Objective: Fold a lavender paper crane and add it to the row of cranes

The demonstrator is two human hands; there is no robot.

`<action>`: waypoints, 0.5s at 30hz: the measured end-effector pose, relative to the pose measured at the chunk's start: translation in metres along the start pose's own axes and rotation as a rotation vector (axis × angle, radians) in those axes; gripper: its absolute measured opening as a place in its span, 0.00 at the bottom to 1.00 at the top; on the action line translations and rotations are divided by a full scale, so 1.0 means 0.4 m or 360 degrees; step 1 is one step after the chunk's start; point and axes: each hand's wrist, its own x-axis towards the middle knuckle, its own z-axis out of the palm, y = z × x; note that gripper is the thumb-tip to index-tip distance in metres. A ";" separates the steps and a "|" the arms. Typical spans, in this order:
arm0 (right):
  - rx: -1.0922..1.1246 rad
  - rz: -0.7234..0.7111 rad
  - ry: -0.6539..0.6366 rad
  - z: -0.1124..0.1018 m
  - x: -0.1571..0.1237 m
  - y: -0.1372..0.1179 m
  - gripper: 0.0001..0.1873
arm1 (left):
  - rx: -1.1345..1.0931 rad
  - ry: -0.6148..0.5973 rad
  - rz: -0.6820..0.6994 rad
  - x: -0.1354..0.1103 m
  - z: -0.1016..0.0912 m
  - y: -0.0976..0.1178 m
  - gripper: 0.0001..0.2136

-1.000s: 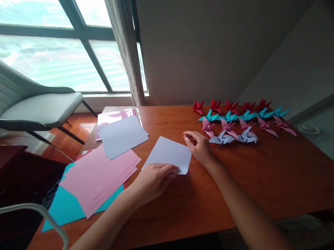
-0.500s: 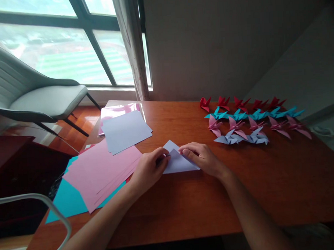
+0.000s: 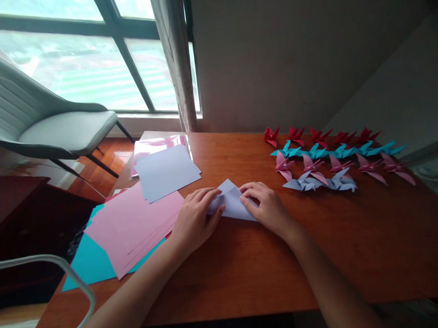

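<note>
A pale lavender sheet of folded paper point(image 3: 232, 204) lies on the wooden table point(image 3: 241, 269), its pointed tip facing away from me. My left hand point(image 3: 196, 214) grips its left side, thumb below and fingers curled over the top. On the opposite side, my right hand point(image 3: 266, 208) pinches the paper's right edge between thumb and fingers. Both hands partly cover the paper, so its outer corners are hidden.
Pink sheets point(image 3: 134, 225), teal sheets point(image 3: 87, 261) and lavender sheets point(image 3: 166, 172) are stacked at the left. Rows of folded paper cranes stand at the right: red point(image 3: 319, 136), teal point(image 3: 316, 151), pink point(image 3: 313, 166) and lavender point(image 3: 304, 182). A chair point(image 3: 68, 132) stands beyond the table's left edge.
The folded paper has turned slightly, its right lower edge now slanting down, and has shifted a little away from me. Both hands have moved with it and still hold it.
</note>
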 end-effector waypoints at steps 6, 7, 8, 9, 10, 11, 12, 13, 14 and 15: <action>-0.0038 0.0051 0.0084 0.001 0.003 0.003 0.07 | 0.0077 -0.0153 0.0172 -0.001 0.008 0.001 0.15; -0.0009 0.0064 0.0070 0.000 0.003 0.002 0.08 | 0.0083 -0.0165 0.0183 -0.001 0.009 0.000 0.15; 0.0010 0.0076 0.0055 0.000 0.003 0.000 0.09 | 0.0090 -0.0171 0.0191 -0.001 0.009 -0.001 0.15; 0.0012 0.0088 0.0039 0.000 0.002 0.000 0.12 | 0.0097 -0.0177 0.0196 0.000 0.009 -0.001 0.16; -0.0005 0.0097 0.0021 0.000 0.001 0.000 0.15 | 0.0103 -0.0183 0.0201 0.000 0.009 -0.001 0.16; -0.0036 0.0100 -0.0004 0.001 -0.001 0.001 0.18 | 0.0109 -0.0190 0.0207 -0.001 0.008 -0.001 0.16; -0.0071 0.0096 -0.0034 0.002 -0.004 0.002 0.21 | 0.0118 -0.0202 0.0214 -0.002 0.008 -0.001 0.17; -0.0102 0.0086 -0.0070 0.003 -0.006 0.004 0.24 | 0.0125 -0.0218 0.0225 -0.003 0.008 -0.001 0.17; -0.0123 0.0070 -0.0109 0.004 -0.009 0.006 0.26 | 0.0131 -0.0237 0.0239 -0.004 0.008 -0.001 0.18; -0.0133 0.0052 -0.0143 0.005 -0.011 0.008 0.27 | 0.0134 -0.0254 0.0252 -0.005 0.008 -0.001 0.18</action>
